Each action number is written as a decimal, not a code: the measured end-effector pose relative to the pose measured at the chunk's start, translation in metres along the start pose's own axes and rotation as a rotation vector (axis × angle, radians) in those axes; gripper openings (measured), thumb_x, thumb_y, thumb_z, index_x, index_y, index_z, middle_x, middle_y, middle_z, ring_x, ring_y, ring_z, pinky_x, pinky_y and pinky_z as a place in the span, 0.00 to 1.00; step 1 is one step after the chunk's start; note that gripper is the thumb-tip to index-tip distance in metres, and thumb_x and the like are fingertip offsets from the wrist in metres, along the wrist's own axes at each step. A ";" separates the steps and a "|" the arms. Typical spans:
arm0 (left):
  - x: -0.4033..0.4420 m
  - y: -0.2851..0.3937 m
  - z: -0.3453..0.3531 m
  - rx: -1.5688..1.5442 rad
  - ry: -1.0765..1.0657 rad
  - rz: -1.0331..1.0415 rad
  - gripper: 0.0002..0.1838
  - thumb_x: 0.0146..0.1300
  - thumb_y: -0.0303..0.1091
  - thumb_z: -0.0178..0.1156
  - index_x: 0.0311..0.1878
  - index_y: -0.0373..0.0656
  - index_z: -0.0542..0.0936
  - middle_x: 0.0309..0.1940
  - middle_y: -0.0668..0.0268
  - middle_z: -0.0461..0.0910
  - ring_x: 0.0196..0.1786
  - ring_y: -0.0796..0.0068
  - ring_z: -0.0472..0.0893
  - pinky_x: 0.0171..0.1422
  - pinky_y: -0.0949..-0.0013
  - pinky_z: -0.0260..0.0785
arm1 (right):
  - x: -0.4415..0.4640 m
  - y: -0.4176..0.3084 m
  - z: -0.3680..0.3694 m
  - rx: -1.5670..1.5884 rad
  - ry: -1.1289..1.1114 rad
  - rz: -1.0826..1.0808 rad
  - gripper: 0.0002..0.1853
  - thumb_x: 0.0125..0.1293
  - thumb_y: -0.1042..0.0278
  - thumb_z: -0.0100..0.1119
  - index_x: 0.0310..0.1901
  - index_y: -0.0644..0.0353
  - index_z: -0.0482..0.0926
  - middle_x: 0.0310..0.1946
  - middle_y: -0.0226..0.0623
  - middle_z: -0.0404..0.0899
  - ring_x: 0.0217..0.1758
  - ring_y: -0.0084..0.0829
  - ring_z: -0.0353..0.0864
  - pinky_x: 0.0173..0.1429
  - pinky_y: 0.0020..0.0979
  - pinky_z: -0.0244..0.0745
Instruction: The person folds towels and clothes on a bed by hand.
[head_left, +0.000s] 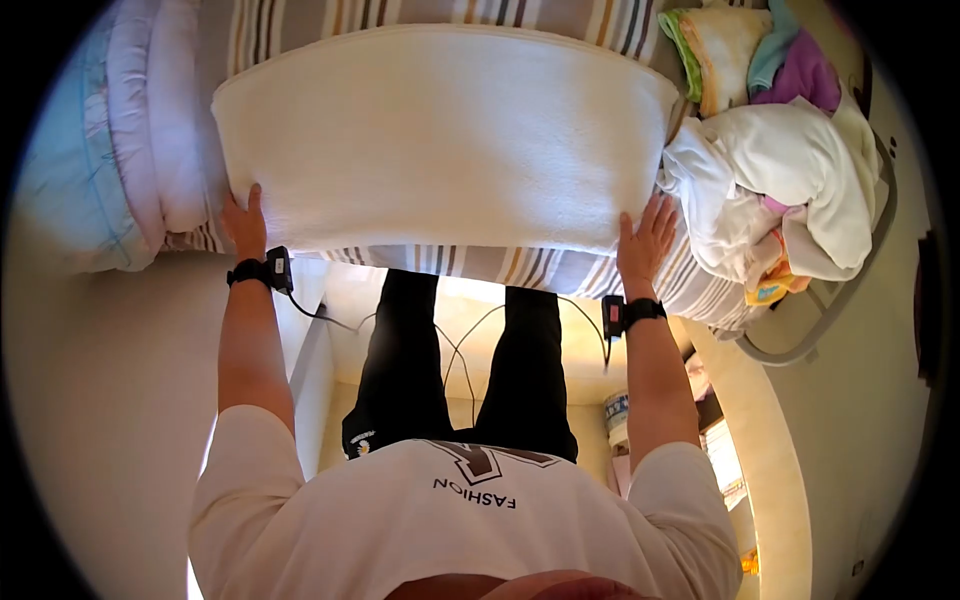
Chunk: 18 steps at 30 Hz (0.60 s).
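Both arms reach forward, well apart from each other and roughly parallel. The left forearm point(256, 345) runs nearly straight out from a short sleeve to the left wrist point(247, 271), which wears a dark strap. The left hand point(246, 225) points away from the torso point(465, 530), thumb extended on the inner side, its fingers largely foreshortened. The right forearm point(657, 380) is likewise extended, with a dark strap around the right wrist point(641, 311). The right hand point(647, 245) lies back upward, flat and unclenched, its fingers slanting outward and its thumb set apart on the inner side. The legs point(402, 350) stand apart between the arms.
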<state>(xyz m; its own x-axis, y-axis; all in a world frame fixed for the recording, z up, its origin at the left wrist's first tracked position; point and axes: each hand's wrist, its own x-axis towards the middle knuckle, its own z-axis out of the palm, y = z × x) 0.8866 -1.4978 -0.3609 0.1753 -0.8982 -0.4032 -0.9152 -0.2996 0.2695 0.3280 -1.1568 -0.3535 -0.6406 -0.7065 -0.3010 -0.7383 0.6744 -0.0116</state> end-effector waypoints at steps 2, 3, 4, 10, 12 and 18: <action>0.005 0.003 -0.021 -0.039 -0.088 -0.029 0.30 0.59 0.49 0.62 0.57 0.34 0.73 0.51 0.51 0.78 0.54 0.57 0.76 0.60 0.60 0.64 | 0.000 -0.016 -0.014 0.088 0.072 -0.077 0.37 0.65 0.52 0.54 0.72 0.57 0.53 0.74 0.47 0.45 0.77 0.54 0.41 0.75 0.51 0.42; 0.005 0.007 -0.031 -0.081 -0.196 -0.060 0.27 0.58 0.47 0.64 0.52 0.34 0.77 0.45 0.54 0.82 0.49 0.59 0.80 0.56 0.63 0.68 | 0.000 -0.025 -0.019 0.101 0.076 -0.077 0.37 0.65 0.52 0.54 0.72 0.57 0.53 0.74 0.47 0.45 0.77 0.54 0.41 0.75 0.51 0.42; -0.001 0.018 -0.042 -0.075 -0.187 -0.056 0.27 0.58 0.47 0.64 0.52 0.34 0.77 0.45 0.54 0.82 0.49 0.59 0.80 0.56 0.63 0.68 | -0.001 -0.037 -0.024 0.159 0.131 -0.114 0.37 0.65 0.54 0.55 0.71 0.59 0.54 0.74 0.48 0.45 0.76 0.54 0.42 0.75 0.51 0.43; -0.097 0.136 -0.075 -0.109 -0.133 0.143 0.33 0.60 0.41 0.60 0.64 0.33 0.66 0.50 0.48 0.78 0.51 0.55 0.79 0.56 0.61 0.69 | -0.009 -0.107 -0.061 0.671 0.141 -0.199 0.32 0.69 0.58 0.52 0.68 0.66 0.56 0.69 0.54 0.56 0.72 0.52 0.55 0.73 0.45 0.53; -0.134 0.164 -0.050 0.018 -0.116 0.300 0.36 0.61 0.40 0.58 0.69 0.35 0.58 0.54 0.45 0.75 0.52 0.48 0.78 0.54 0.57 0.70 | -0.012 -0.124 -0.072 0.882 0.005 -0.123 0.29 0.71 0.58 0.50 0.67 0.65 0.60 0.64 0.52 0.66 0.67 0.45 0.67 0.68 0.39 0.63; -0.209 0.254 0.068 -0.194 -0.247 0.579 0.37 0.61 0.37 0.56 0.72 0.42 0.54 0.58 0.46 0.71 0.48 0.44 0.78 0.52 0.54 0.72 | -0.005 -0.145 -0.062 1.218 -0.258 0.044 0.22 0.71 0.61 0.50 0.63 0.61 0.68 0.51 0.43 0.80 0.49 0.33 0.80 0.54 0.32 0.73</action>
<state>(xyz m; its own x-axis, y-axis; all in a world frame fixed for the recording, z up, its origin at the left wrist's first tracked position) 0.5928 -1.3647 -0.2680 -0.4357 -0.8382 -0.3279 -0.7502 0.1370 0.6468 0.4249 -1.2647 -0.2908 -0.4981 -0.7084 -0.5000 0.0468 0.5539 -0.8313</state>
